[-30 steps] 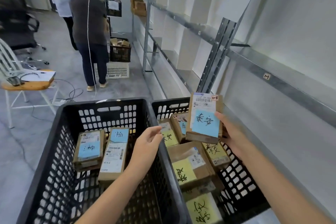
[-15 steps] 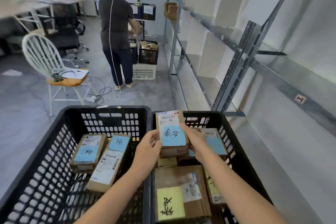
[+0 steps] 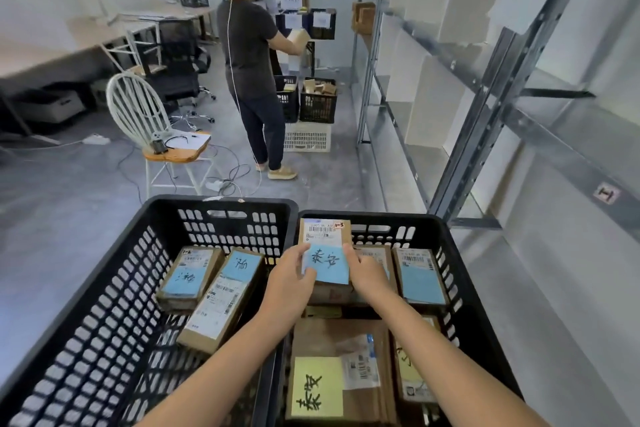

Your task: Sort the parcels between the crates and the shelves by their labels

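Observation:
Both my hands hold one small cardboard parcel [image 3: 325,255] with a blue handwritten label and a "1-3" tag, above the divide between two black crates. My left hand [image 3: 289,282] grips its left edge, my right hand [image 3: 363,276] its right edge. The left crate [image 3: 114,288] holds two blue-labelled parcels [image 3: 188,277], [image 3: 223,295]. The right crate [image 3: 446,253] holds several parcels, among them a blue-labelled one [image 3: 419,276] and a large yellow-labelled one [image 3: 337,371]. Grey metal shelves [image 3: 485,107] run along the right wall.
A person [image 3: 252,69] stands ahead in the aisle holding a box, beside stacked crates [image 3: 311,104]. A white chair [image 3: 156,135] with cables and papers stands left, with cords on the floor. Desks and an office chair [image 3: 180,69] fill the far left.
The parcel went from my right hand alone, raised near the shelves, to both hands lower over the crates. My view swung left and up the aisle.

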A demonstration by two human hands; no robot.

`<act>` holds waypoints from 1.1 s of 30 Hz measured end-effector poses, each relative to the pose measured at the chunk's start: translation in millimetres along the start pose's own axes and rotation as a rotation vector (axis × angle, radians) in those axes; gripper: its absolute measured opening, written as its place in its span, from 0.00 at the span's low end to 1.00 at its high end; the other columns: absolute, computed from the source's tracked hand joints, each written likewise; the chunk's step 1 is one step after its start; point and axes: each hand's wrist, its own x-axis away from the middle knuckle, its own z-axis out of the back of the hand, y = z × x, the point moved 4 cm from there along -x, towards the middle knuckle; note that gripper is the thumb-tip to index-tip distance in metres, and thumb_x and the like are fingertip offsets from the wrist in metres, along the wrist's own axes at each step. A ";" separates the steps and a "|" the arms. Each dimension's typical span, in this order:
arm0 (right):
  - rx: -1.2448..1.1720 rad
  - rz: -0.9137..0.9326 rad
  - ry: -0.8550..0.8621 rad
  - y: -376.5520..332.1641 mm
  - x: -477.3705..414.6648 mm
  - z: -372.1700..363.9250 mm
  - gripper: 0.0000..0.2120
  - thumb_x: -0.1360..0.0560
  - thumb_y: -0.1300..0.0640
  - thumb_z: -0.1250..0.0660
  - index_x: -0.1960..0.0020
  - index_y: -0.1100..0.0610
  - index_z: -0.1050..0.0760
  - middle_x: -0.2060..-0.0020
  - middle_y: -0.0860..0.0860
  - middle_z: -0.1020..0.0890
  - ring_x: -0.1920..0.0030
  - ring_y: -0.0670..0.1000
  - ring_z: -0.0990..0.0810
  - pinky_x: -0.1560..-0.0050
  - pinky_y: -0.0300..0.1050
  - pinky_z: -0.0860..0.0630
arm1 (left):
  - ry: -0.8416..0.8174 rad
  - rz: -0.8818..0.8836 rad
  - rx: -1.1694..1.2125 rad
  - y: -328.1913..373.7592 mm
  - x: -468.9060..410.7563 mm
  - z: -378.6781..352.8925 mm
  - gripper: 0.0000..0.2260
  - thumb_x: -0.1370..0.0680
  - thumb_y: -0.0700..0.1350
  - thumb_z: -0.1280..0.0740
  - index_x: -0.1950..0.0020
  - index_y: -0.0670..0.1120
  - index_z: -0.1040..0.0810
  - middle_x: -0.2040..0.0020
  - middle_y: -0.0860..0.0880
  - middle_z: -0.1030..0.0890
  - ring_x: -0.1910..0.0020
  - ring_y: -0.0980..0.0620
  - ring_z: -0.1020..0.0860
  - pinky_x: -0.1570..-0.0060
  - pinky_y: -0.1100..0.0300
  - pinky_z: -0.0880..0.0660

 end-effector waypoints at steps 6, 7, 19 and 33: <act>0.165 0.060 -0.110 -2.6 -5.0 6.4 0.25 0.17 0.40 0.51 0.38 0.55 0.23 0.44 0.52 0.17 0.49 0.51 0.20 0.56 0.44 0.25 | -0.022 -0.095 -0.282 2.5 1.4 0.6 0.22 0.18 0.42 0.36 0.24 0.44 0.34 0.25 0.49 0.33 0.33 0.59 0.33 0.47 0.84 0.43; 0.158 0.068 -0.124 -1.4 -4.7 8.0 0.25 0.17 0.40 0.51 0.36 0.54 0.24 0.43 0.51 0.18 0.47 0.51 0.21 0.54 0.45 0.24 | -0.014 -0.102 -0.325 1.2 2.8 0.2 0.22 0.18 0.43 0.37 0.24 0.45 0.33 0.24 0.50 0.34 0.31 0.57 0.32 0.44 0.80 0.43; 0.363 0.198 -0.093 -0.4 12.7 2.5 0.25 0.17 0.40 0.54 0.33 0.54 0.28 0.47 0.51 0.19 0.52 0.50 0.21 0.57 0.46 0.23 | -0.031 -0.128 -0.671 -0.2 2.3 -1.0 0.12 0.16 0.47 0.42 0.36 0.44 0.25 0.35 0.50 0.28 0.40 0.56 0.29 0.46 0.68 0.34; 0.282 0.201 -0.024 -2.7 33.4 26.6 0.20 0.17 0.43 0.47 0.32 0.51 0.29 0.38 0.50 0.21 0.43 0.50 0.22 0.47 0.46 0.25 | -0.146 -0.268 -0.573 30.6 -21.1 10.7 0.16 0.17 0.46 0.40 0.30 0.44 0.28 0.32 0.48 0.27 0.34 0.52 0.29 0.37 0.58 0.30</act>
